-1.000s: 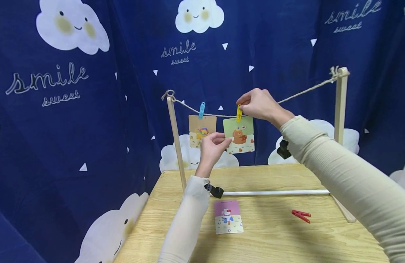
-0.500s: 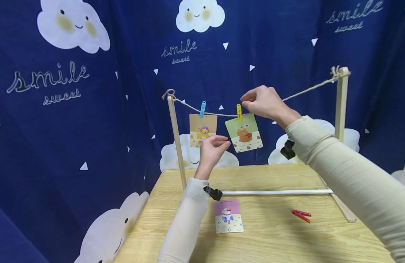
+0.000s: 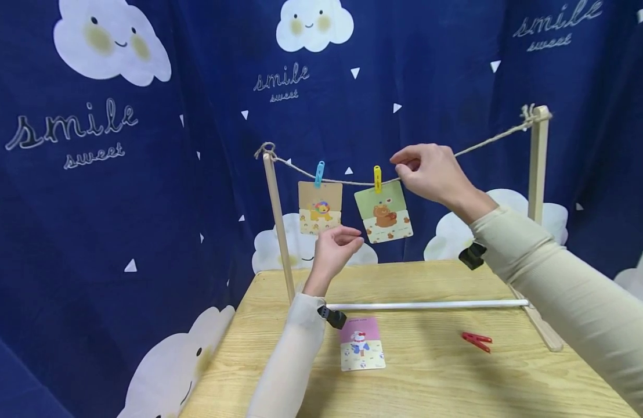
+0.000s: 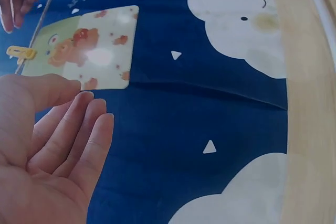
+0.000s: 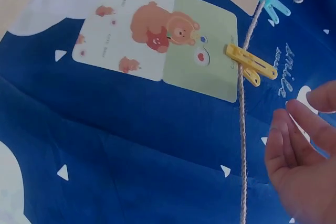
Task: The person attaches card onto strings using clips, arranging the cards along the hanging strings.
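Note:
A green and cream bear card (image 3: pixel 385 215) hangs slightly tilted from a sagging rope (image 3: pixel 347 183), held by a yellow clothespin (image 3: pixel 377 179). To its left a tan lion card (image 3: pixel 320 209) hangs under a blue clothespin (image 3: pixel 318 174). My right hand (image 3: pixel 431 172) hovers right of the yellow clothespin, apart from it, fingers loosely bent around nothing. Below the cards, my left hand (image 3: pixel 336 255) stands just off the bear card's lower left corner, its fingers relaxed and holding nothing; in the left wrist view the thumb (image 4: pixel 52 90) overlaps the card's edge, apparently without gripping it.
A pink and cream card (image 3: pixel 362 343) lies on the wooden table (image 3: pixel 431 377), with a red clothespin (image 3: pixel 476 341) to its right. Wooden posts (image 3: pixel 537 168) carry the rope's ends, and a white bar (image 3: pixel 426 305) runs low between them. Behind hangs a blue cloud-print curtain (image 3: pixel 436 75).
Both hands have let go: the right of the yellow clothespin, moving right, and the left of the bear card, moving slightly down. The bear card has swung to the right and hangs tilted.

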### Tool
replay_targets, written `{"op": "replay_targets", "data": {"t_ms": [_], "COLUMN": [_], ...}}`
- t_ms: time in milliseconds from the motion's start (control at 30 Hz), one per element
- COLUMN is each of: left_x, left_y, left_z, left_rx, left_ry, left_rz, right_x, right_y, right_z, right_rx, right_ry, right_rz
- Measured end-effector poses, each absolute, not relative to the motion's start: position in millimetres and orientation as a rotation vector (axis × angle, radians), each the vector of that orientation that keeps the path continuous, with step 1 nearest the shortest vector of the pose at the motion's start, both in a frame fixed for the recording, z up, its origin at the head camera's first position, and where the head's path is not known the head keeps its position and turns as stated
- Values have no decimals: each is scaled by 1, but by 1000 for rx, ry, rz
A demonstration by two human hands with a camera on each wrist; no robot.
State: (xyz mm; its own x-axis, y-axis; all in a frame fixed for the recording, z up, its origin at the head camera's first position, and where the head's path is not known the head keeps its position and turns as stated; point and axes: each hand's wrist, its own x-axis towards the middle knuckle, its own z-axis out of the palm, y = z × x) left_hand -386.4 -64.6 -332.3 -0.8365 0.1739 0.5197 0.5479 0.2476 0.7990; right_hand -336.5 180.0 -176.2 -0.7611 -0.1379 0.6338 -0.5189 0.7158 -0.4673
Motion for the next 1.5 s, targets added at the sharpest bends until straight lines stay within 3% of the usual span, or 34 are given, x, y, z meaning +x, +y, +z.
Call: {"op": "replay_targets", "data": {"t_ms": [767, 1500], "left_x": [-380, -370], "left_y": [-86, -109], "left_z": [-378, -437], "left_rx": [-687, -686], "left_ry": [-2337, -2548], "left_rz": [-1548, -1439], "right_x": [-299, -286], "right_y": [200, 269], "right_z": [-245, -371], "right_rx": [583, 515], "right_ry": [-2257, -2356], "right_rz": [777, 836]}}
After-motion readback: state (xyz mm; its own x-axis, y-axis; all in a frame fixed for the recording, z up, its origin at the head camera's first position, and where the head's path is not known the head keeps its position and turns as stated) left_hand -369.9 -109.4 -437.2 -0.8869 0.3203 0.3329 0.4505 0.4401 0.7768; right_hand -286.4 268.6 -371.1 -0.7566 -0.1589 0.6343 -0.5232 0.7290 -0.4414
